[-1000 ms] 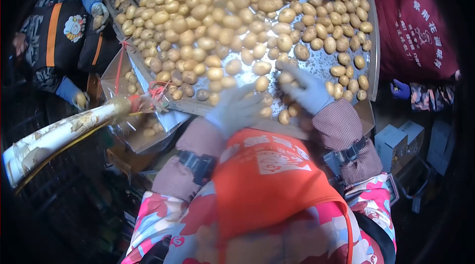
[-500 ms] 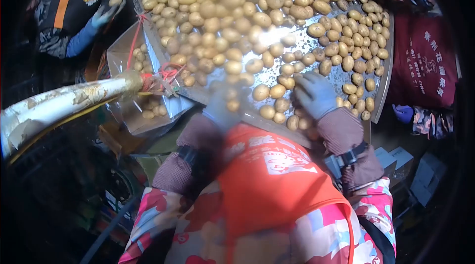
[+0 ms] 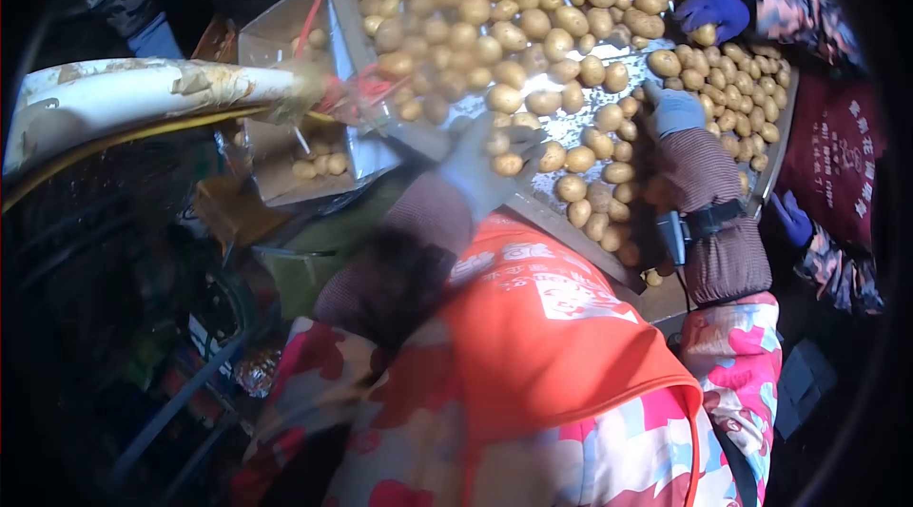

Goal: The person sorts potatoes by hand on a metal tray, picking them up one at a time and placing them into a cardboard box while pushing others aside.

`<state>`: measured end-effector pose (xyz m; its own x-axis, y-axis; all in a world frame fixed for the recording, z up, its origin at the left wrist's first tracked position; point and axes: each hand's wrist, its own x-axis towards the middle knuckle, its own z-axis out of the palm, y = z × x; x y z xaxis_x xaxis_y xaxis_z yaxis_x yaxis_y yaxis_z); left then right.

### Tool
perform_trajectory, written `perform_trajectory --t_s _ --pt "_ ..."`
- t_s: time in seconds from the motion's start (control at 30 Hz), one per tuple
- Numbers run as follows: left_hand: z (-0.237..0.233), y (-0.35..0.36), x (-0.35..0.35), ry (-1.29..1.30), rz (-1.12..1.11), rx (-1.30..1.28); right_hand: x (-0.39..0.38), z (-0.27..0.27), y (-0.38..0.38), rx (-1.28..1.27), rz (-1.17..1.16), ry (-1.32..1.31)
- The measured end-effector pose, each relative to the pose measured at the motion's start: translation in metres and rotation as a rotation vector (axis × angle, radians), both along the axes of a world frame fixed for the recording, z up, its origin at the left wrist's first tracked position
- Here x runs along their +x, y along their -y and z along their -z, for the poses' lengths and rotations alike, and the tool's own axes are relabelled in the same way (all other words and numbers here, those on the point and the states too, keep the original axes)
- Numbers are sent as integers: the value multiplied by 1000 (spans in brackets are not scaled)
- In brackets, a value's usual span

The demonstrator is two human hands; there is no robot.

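Note:
Potatoes (image 3: 571, 188) lie spread over a metal sorting table (image 3: 466, 107), thickest toward its far side. My left hand (image 3: 480, 165), in a pale grey-blue glove, is low over the table's near edge with fingers spread. Two potatoes (image 3: 507, 165) show beside its fingers; a firm grip on them is not visible. Further right, my gloved right hand (image 3: 679, 113) reaches across the table with fingers stretched out, beside a dense group of potatoes (image 3: 737, 88). Its palm side is hidden.
At the left, a white wrapped pipe (image 3: 171, 98) with red ties juts toward the table. Below it stands a box (image 3: 276, 169) holding some potatoes. Across on the right, another person's purple-gloved hand (image 3: 713, 12) holds a potato; their other purple glove (image 3: 791, 219) hangs lower.
The view has shifted, moving the table right in the picture. My left hand has moved rightward and spread its fingers. My right hand has reached farther up the table. The co-worker's purple glove has come further in.

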<state>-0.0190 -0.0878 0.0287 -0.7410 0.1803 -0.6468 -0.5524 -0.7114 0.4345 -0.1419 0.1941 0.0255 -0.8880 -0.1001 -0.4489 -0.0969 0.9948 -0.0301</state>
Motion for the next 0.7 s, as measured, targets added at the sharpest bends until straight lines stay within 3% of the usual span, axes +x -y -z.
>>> perform_trajectory --t_s 0.07,0.13,0.17,0.23,0.3,0.33,0.37,0.43,0.5,0.53,0.57,0.63,0.7 --pt "15 1 5 -32 50 -15 9 32 -21 -6 -85 -268" --pt "34 4 13 3 109 10 31 3 -10 -170 -57 -388" --pt "36 5 15 34 119 23 39 -5 -5 -401 190 -346" --pt "38 2 13 89 115 44 60 -1 1 -632 461 -206" --pt "63 -6 18 -117 284 -88 88 -7 11 -835 292 -157" --pt "77 -11 21 -359 463 -231 100 -13 18 -940 210 -118" --pt "92 -9 22 -280 517 -84 101 -22 24 -1007 70 29" --pt "61 -11 5 -89 627 175 109 -29 36 -1060 1 20" --pt "21 -8 10 -264 755 -5 99 -14 23 -1180 199 80" --pt "4 -8 14 -308 780 -72 88 -13 16 -946 199 -33" --pt "-1 -8 16 -243 738 -94 83 43 -2 -910 278 -201" --pt "-2 -8 19 -184 668 -174 56 39 -11 -528 -9 -303" --pt "0 -5 25 -200 620 -293 56 33 12 -274 -76 -313"
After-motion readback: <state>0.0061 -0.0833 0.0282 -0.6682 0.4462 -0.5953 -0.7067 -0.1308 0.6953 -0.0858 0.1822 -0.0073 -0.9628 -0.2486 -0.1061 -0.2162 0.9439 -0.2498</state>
